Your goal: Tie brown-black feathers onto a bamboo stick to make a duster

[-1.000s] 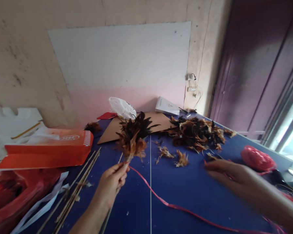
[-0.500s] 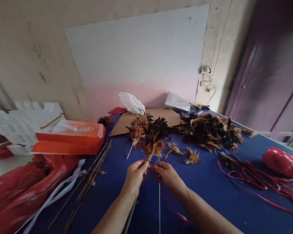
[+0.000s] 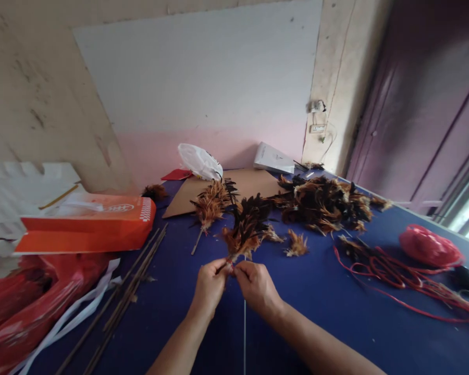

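My left hand point(image 3: 210, 284) is closed around the base of a bunch of black and orange feathers point(image 3: 245, 228) held up over the blue table point(image 3: 320, 302). My right hand point(image 3: 257, 284) is closed too, pinching at the same base right beside the left; what it grips there is too small to make out. A second feather bunch on a thin stick point(image 3: 209, 205) lies on the table just behind. A large heap of loose feathers point(image 3: 324, 203) sits further right.
Tangled red string point(image 3: 391, 273) and a red bag point(image 3: 430, 246) lie at the right. Several thin sticks point(image 3: 128, 297) lie at the left beside an orange paper bag point(image 3: 89, 229) and red plastic bags point(image 3: 27, 307). Cardboard point(image 3: 250, 183) and a white bag point(image 3: 198, 161) rest by the wall.
My right hand came in from the right side of the table to the base of the feather bunch and now pinches it beside the left hand. The bunch has tilted slightly.
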Demonstrator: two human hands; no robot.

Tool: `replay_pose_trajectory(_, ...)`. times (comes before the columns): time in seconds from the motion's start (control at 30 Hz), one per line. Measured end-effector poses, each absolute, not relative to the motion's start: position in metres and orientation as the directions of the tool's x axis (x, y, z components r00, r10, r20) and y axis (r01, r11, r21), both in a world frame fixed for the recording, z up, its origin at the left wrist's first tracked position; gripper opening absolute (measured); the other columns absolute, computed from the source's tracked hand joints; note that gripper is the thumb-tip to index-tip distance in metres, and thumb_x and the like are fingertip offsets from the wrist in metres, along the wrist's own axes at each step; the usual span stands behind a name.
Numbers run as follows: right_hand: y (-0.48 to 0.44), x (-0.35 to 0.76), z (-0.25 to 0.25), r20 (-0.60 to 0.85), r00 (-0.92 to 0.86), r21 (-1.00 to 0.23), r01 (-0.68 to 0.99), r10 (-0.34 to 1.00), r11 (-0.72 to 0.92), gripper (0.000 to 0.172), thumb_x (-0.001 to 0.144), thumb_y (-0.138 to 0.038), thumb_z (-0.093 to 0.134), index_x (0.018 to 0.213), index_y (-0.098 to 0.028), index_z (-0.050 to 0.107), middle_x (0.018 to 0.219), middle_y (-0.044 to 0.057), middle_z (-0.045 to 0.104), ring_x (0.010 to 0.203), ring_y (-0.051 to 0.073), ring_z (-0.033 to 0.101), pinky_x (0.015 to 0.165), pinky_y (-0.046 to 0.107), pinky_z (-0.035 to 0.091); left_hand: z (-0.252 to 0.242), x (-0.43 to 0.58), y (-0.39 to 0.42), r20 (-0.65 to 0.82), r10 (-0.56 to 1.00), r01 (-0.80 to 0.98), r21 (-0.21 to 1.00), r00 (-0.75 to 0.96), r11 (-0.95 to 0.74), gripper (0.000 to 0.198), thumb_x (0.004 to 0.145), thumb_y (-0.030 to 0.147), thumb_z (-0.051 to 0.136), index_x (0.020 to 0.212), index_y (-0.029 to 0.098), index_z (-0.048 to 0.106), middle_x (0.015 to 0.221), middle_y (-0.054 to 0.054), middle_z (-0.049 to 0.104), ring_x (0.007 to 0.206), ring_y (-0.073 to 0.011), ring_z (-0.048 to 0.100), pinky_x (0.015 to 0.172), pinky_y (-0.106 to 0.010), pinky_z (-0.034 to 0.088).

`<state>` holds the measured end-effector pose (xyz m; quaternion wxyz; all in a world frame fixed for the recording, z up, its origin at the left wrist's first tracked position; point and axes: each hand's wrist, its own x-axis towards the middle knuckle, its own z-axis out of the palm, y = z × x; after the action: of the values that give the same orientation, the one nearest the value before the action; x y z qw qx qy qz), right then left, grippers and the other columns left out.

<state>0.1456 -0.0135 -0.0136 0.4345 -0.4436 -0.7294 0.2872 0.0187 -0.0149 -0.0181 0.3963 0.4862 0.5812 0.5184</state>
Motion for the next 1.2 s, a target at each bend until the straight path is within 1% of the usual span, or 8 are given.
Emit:
replay_pose_trajectory(0.2,-0.021,0.143,-0.016,0.432,-0.285,-0.752,0.411,0.856,0.516,0.034,0.084,-0.028,0.042,0.055,-0.015,0.051,0.05,-0.003,0.044,0.048,0.007,0.036,0.048,0.018,0.027,-0.024,0.017,-0.019,-0.016,0.971,0.09,0.995,-0.24,0.039,0.032,0.061,0.035,0.06,0.081,0.011,0.068,0.039,0.009,0.036,0.037,-0.0072,0.028,0.039,-0.021,0.02)
replay_pose_trajectory(0.37,-0.021,0.142,-0.012,0.424,-0.282,-0.783,0.363,0.86,0.505,0.032,0.084,-0.026,0.042,0.058,-0.014,0.055,0.051,-0.003,0.045,0.049,0.007,0.038,0.048,0.017,0.028,-0.021,0.019,-0.023,-0.064,0.965,-0.076,0.996,-0.254,0.046,0.03,0.056,0.034,0.066,0.075,0.01,0.067,0.038,0.008,0.038,0.036,-0.006,0.03,0.039,-0.02,0.021)
replay_pose_trajectory(0.53,-0.019,0.147,-0.004,0.41,-0.257,-0.809,0.341,0.875,0.479,0.028,0.083,-0.025,0.042,0.065,-0.014,0.06,0.054,-0.002,0.05,0.05,0.007,0.041,0.049,0.017,0.03,-0.011,0.023,-0.027,-0.101,0.955,-0.247,0.969,-0.28,0.03,0.025,0.058,0.035,0.069,0.062,0.011,0.064,0.041,0.005,0.046,0.039,-0.0056,0.037,0.039,-0.018,0.026)
replay_pose_trajectory(0.7,-0.014,0.152,-0.002,0.403,-0.257,-0.819,0.327,0.878,0.471,0.029,0.084,-0.028,0.043,0.069,-0.014,0.063,0.054,-0.002,0.049,0.05,0.008,0.039,0.048,0.018,0.029,-0.002,0.026,-0.018,-0.291,0.945,-0.568,0.807,-0.146,0.161,0.009,0.062,0.012,0.07,0.069,0.008,0.066,0.048,0.002,0.054,0.038,-0.0028,0.042,0.036,-0.012,0.029)
replay_pose_trajectory(0.8,-0.009,0.156,-0.002,0.402,-0.241,-0.82,0.335,0.884,0.464,0.03,0.084,-0.03,0.042,0.068,-0.014,0.063,0.055,-0.002,0.049,0.051,0.009,0.04,0.049,0.019,0.03,-0.001,0.026,-0.007,-0.359,0.932,-0.66,0.712,-0.048,0.24,0.005,0.068,0.001,0.063,0.071,0.006,0.065,0.056,-0.003,0.059,0.041,-0.0034,0.048,0.036,-0.011,0.035)
replay_pose_trajectory(0.97,-0.001,0.163,0.0,0.374,-0.193,-0.827,0.374,0.907,0.421,0.032,0.082,-0.032,0.045,0.066,-0.013,0.063,0.051,-0.003,0.045,0.05,0.008,0.036,0.047,0.019,0.028,-0.002,0.026,0.005,-0.422,0.904,-0.718,0.61,0.064,0.335,0.012,0.078,0.001,0.052,0.072,0.003,0.061,0.06,-0.007,0.059,0.044,-0.0052,0.052,0.035,-0.011,0.038)
replay_pose_trajectory(1.1,0.004,0.162,-0.004,0.308,-0.176,-0.855,0.379,0.935,0.353,0.03,0.08,-0.032,0.046,0.064,-0.013,0.062,0.049,-0.004,0.04,0.048,0.007,0.032,0.045,0.019,0.024,-0.004,0.024,0.003,-0.411,0.908,-0.765,0.559,0.081,0.321,0.018,0.084,0.007,0.046,0.072,0.004,0.059,0.061,-0.007,0.058,0.043,-0.005,0.051,0.036,-0.012,0.039)
replay_pose_trajectory(1.2,0.006,0.159,-0.007,0.262,-0.179,-0.882,0.355,0.948,0.311,0.029,0.079,-0.032,0.047,0.063,-0.012,0.062,0.049,-0.005,0.037,0.048,0.007,0.03,0.045,0.02,0.024,-0.006,0.02,0.0,-0.409,0.911,-0.788,0.541,0.06,0.294,0.017,0.083,0.005,0.046,0.072,0.005,0.059,0.061,-0.006,0.058,0.045,-0.0053,0.053,0.038,-0.012,0.041)
